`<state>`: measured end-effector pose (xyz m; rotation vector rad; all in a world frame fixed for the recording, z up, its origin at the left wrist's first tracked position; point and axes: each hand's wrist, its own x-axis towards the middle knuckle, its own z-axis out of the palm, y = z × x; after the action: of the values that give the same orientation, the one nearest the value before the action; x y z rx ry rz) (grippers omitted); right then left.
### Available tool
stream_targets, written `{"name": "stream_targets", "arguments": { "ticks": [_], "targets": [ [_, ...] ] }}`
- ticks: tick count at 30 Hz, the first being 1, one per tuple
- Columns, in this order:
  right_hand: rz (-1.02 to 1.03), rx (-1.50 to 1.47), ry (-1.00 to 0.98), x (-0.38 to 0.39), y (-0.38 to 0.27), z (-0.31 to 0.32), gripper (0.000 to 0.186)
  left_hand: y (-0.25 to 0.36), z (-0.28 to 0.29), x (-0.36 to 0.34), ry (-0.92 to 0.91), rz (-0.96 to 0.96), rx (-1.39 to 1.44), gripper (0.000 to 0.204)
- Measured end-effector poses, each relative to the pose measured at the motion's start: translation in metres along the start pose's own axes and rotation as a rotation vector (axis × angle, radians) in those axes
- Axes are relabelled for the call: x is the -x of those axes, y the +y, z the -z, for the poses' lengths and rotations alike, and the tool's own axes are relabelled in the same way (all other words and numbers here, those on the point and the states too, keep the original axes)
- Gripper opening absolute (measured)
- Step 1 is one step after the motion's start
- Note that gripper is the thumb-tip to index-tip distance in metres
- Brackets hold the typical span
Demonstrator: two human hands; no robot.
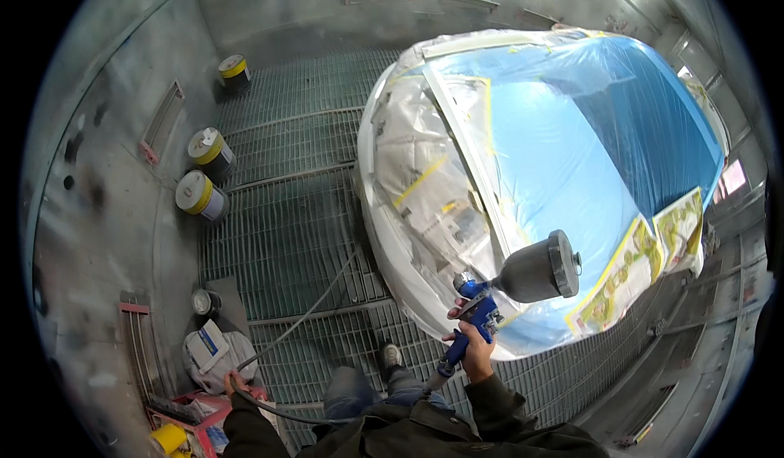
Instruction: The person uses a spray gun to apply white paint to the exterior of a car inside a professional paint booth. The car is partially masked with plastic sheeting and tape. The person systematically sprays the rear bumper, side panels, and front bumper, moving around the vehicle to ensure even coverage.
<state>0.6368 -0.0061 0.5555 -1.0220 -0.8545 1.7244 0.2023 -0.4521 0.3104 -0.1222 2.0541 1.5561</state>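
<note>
My right hand (474,352) is wrapped round the grip of a blue spray gun (478,304). A dark grey paint cup (535,270) sits on the gun, tilted to the right over the near side of the car. Down at the lower left, my left hand (234,383) is closed on a grey air hose (286,415), which runs from the gun's side past my legs and out across the floor grating. The car (420,294) is masked with clear and blue plastic film (555,164), paper sheets (612,282) and yellow tape; its white edge strip is bare.
Several drums with yellow bands (196,192) stand along the left wall. A small can (206,302), a bag with a blue-and-white pack (206,345) and a red cart (208,417) with a yellow container (169,437) are near my left. Metal grating (286,254) forms the floor.
</note>
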Motion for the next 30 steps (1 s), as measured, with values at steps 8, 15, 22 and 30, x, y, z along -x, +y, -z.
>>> {"name": "stream_targets", "arguments": {
  "ticks": [8,15,22,30],
  "targets": [
    [0.143,0.028,0.104,-0.098,0.034,-0.119,0.047,0.017,0.001,-0.208,0.368,0.016,0.067,0.037],
    [0.218,-0.016,0.480,-0.173,0.093,-0.251,0.049,0.103,0.000,-0.438,0.405,0.025,0.194,0.039],
    [0.290,-0.039,0.668,-0.239,0.119,-0.378,0.045,0.340,-0.089,-0.634,0.389,-0.306,-0.132,0.048],
    [0.275,-0.164,0.698,-0.406,0.164,-0.491,0.044,0.576,-0.196,-0.843,0.421,-0.731,-0.023,0.041]
  ]
}}
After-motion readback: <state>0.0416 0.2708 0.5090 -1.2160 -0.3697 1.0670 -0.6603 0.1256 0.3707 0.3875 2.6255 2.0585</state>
